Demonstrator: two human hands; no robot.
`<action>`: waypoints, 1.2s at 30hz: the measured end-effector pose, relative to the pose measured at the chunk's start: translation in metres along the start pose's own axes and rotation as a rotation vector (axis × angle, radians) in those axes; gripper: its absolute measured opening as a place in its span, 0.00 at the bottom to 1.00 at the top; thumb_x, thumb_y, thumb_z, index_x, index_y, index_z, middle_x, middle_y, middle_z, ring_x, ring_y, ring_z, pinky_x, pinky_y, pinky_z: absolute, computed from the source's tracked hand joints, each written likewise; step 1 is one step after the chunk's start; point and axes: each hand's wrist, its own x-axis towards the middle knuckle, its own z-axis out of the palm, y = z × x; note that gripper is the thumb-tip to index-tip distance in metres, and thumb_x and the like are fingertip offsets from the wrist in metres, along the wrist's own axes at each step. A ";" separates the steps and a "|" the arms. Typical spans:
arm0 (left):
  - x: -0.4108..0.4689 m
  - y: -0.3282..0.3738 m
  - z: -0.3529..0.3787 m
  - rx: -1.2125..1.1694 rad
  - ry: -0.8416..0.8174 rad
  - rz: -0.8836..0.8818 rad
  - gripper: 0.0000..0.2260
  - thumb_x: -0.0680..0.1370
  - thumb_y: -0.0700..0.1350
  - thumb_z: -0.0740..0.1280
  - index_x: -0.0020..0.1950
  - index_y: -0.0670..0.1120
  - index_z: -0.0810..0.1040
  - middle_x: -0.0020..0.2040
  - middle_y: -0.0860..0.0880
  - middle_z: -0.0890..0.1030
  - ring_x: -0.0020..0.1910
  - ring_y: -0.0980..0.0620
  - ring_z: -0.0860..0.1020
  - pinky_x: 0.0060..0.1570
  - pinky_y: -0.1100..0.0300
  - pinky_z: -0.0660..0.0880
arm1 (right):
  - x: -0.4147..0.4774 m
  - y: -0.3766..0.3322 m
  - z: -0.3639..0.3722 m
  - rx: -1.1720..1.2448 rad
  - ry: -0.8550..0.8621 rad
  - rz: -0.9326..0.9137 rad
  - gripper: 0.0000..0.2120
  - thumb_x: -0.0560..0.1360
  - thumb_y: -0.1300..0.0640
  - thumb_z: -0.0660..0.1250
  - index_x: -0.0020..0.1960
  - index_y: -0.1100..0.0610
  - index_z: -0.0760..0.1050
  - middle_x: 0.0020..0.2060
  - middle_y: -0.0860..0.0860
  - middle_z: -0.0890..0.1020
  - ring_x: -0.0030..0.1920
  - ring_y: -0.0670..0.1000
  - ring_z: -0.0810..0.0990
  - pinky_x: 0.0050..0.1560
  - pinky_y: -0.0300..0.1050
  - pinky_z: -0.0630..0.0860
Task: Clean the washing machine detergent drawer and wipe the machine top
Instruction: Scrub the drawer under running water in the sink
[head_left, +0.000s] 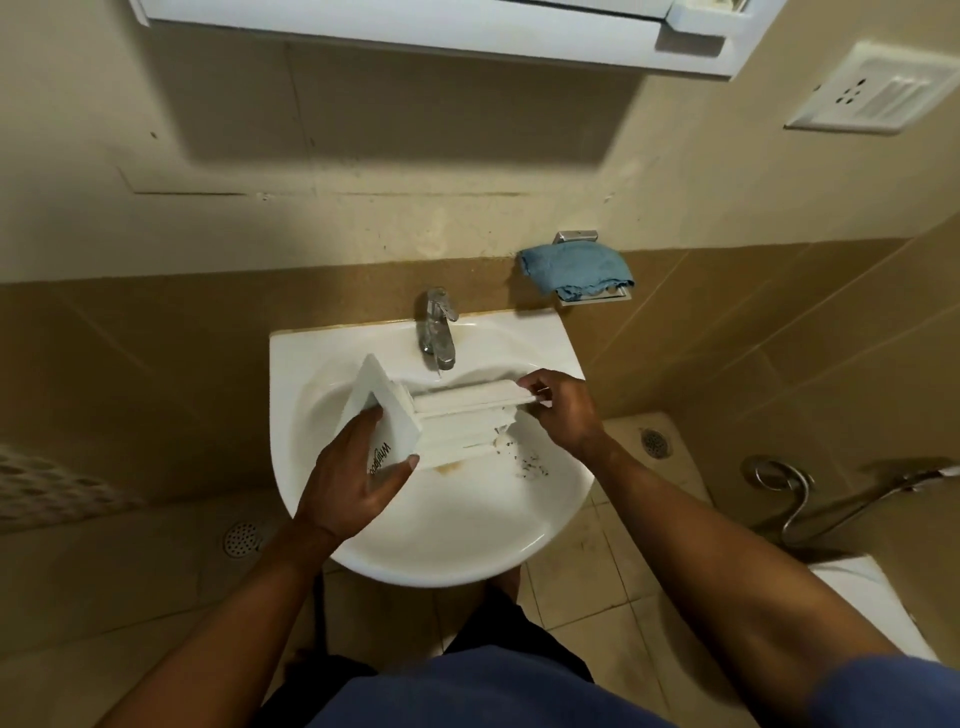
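Detergent drawer (457, 421) is out of the machine and held over the sink (441, 566), so I judge the first half of the job to be under way and not finished.

Nearest me, the left grip (353, 478) wraps the drawer's front panel, thumb on the lower edge and fingers curled over the face beside the printed logo. The drawer lies roughly level and runs away to the right. At its far end the right grip (561, 410) pinches the rear edge between thumb and fingertips.

Below the drawer, dark specks (530, 465) and a brownish stain (449, 467) lie in the basin. I take them for residue that came off the drawer, which suggests some dirt is already loose. I cannot tell how clean the compartments are, because they are too pale and blurred to read.

Beyond that, the tap (436, 327) stands at the back of the sink, and I see no water running from it. Farther off, a blue cloth (571, 270) lies on a wall holder, not in use.

By my reckoning what is left is finishing the drawer, refitting it, and wiping the machine top. The washing machine is not in view, so I cannot say whether its top has been wiped.
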 end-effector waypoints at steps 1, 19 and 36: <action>0.005 0.004 0.001 -0.031 0.020 -0.049 0.31 0.77 0.62 0.68 0.74 0.45 0.69 0.66 0.49 0.78 0.63 0.48 0.78 0.61 0.52 0.77 | 0.006 0.000 0.000 0.007 0.001 0.007 0.16 0.69 0.67 0.78 0.54 0.56 0.84 0.48 0.48 0.86 0.46 0.48 0.83 0.51 0.42 0.81; 0.046 0.009 0.033 0.026 0.267 -0.489 0.31 0.80 0.66 0.59 0.67 0.40 0.75 0.60 0.41 0.82 0.60 0.41 0.80 0.64 0.48 0.76 | 0.094 -0.092 0.051 1.190 -0.317 0.768 0.10 0.79 0.63 0.57 0.46 0.67 0.75 0.38 0.61 0.80 0.35 0.59 0.79 0.53 0.59 0.83; 0.054 0.017 0.031 0.135 0.328 -0.474 0.25 0.83 0.61 0.61 0.64 0.39 0.76 0.53 0.40 0.83 0.53 0.41 0.82 0.53 0.53 0.76 | 0.101 -0.118 0.066 1.506 -0.540 0.916 0.26 0.85 0.55 0.47 0.46 0.71 0.78 0.40 0.66 0.85 0.39 0.62 0.87 0.39 0.55 0.85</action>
